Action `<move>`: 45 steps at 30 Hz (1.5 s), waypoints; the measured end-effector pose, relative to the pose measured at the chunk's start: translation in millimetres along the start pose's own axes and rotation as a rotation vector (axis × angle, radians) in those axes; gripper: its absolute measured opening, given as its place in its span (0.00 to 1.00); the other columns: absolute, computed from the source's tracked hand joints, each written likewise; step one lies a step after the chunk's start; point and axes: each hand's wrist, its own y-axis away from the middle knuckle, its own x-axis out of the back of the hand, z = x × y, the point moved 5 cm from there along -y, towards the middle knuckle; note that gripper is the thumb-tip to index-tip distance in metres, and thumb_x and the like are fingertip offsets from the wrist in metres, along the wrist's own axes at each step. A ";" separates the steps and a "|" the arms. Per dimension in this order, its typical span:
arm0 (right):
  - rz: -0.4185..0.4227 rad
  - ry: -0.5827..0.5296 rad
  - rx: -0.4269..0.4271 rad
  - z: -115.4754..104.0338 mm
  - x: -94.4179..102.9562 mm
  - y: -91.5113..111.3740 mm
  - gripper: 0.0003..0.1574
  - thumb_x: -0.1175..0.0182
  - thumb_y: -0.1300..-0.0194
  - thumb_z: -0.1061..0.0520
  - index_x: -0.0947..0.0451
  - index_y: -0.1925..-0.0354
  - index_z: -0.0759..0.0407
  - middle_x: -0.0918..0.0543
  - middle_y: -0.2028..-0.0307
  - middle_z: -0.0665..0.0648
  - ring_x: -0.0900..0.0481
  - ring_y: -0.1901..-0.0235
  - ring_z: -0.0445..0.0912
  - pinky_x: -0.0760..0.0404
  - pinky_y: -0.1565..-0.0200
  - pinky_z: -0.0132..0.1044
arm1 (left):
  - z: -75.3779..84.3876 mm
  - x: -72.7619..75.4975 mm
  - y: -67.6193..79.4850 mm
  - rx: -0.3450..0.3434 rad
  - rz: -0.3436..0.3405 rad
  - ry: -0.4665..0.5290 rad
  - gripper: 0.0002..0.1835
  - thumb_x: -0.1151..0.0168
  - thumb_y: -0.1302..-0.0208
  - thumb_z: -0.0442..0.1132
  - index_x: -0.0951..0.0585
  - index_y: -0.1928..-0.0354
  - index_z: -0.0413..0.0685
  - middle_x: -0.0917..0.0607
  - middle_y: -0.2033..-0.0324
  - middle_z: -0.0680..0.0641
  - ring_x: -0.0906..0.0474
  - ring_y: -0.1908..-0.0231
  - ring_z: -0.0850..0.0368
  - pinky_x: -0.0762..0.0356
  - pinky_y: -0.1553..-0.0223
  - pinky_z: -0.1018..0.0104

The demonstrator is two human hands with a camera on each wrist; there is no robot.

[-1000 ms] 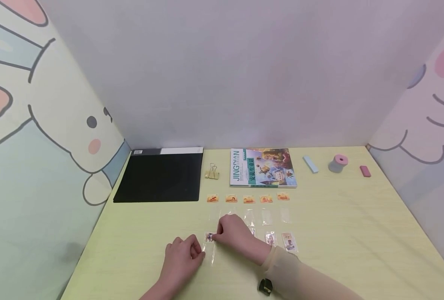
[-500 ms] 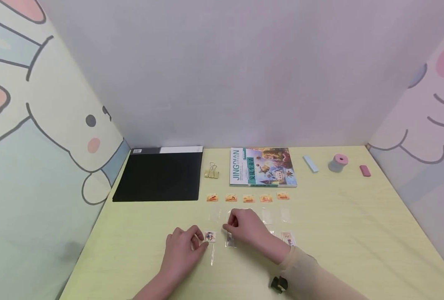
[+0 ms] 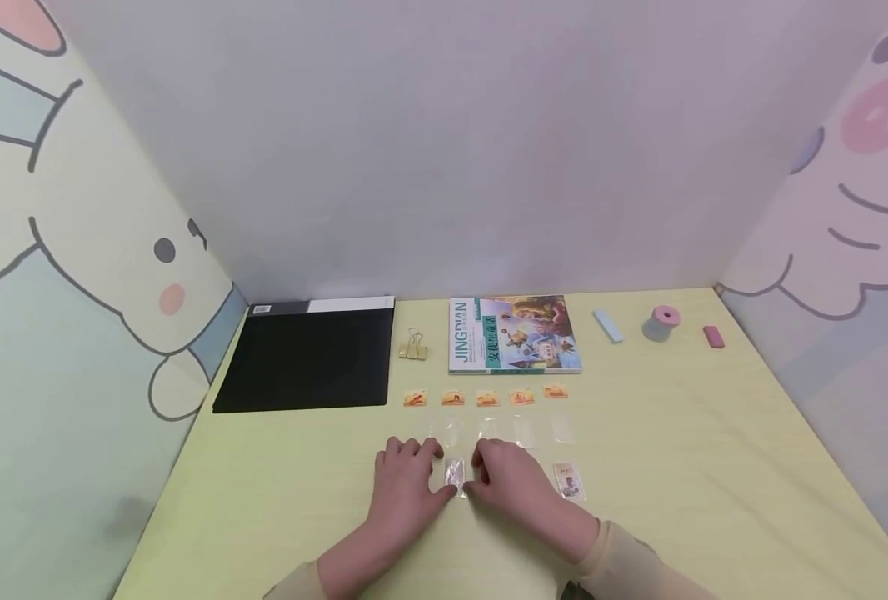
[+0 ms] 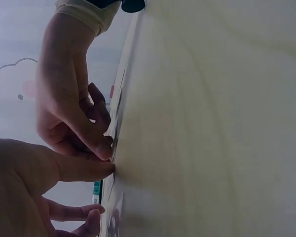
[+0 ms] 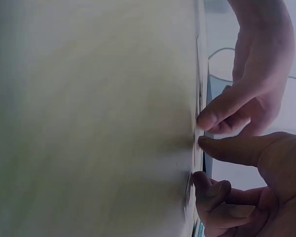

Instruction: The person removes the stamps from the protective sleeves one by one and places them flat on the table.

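A small picture card in a clear plastic sleeve (image 3: 455,473) lies upright on the table between my two hands. My left hand (image 3: 408,486) is at its left side, thumb tip right at the lower edge and the other fingers spread toward the top. On the opposite side, my right hand (image 3: 517,482) has thumb and bent index finger near the sleeve's right edge. In the left wrist view, the left thumb (image 4: 84,169) comes down close to the right hand's fingertips. The right wrist view shows a gap between the right thumb (image 5: 227,148) and index finger. Neighbouring cards are hidden beneath the hands.
Another sleeved card (image 3: 569,481) lies to the right. Beyond the hands are a row of clear sleeves (image 3: 523,430) and a row of orange cards (image 3: 487,398). Farther back are a black board (image 3: 305,360), binder clip (image 3: 413,345), book (image 3: 515,334), blue strip (image 3: 607,326), spool (image 3: 661,323) and pink eraser (image 3: 713,337).
Both hands have left the leftmost card. The left hand moved right to the second sleeved card, while the right hand reached that card's other side. The head view shifted slightly.
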 end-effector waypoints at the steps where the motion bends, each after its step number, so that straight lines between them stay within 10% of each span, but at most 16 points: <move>1: 0.005 0.009 0.004 -0.9 -1.0 0.5 0.17 0.29 0.54 0.48 0.27 0.73 0.52 0.32 0.82 0.43 0.36 0.82 0.37 0.35 0.78 0.30 | 0.8 -1.3 0.3 -0.006 0.004 -0.010 0.23 0.27 0.60 0.58 0.24 0.63 0.60 0.32 0.77 0.60 0.38 0.65 0.55 0.43 0.63 0.60; 36: 0.051 0.024 0.061 -10.0 4.9 1.9 0.22 0.27 0.56 0.48 0.25 0.64 0.53 0.27 0.75 0.45 0.33 0.79 0.37 0.33 0.75 0.31 | 5.1 -12.9 -2.2 -0.014 -0.081 0.243 0.16 0.28 0.52 0.47 0.28 0.66 0.63 0.23 0.79 0.67 0.39 0.68 0.62 0.45 0.64 0.64; 45: -0.095 -0.335 0.075 -2.4 16.1 -0.6 0.03 0.37 0.40 0.49 0.22 0.67 0.43 0.22 0.77 0.44 0.28 0.82 0.37 0.28 0.79 0.31 | 1.0 -2.7 -1.8 0.004 -0.151 0.504 0.15 0.33 0.45 0.45 0.26 0.57 0.67 0.20 0.75 0.68 0.34 0.66 0.59 0.38 0.63 0.67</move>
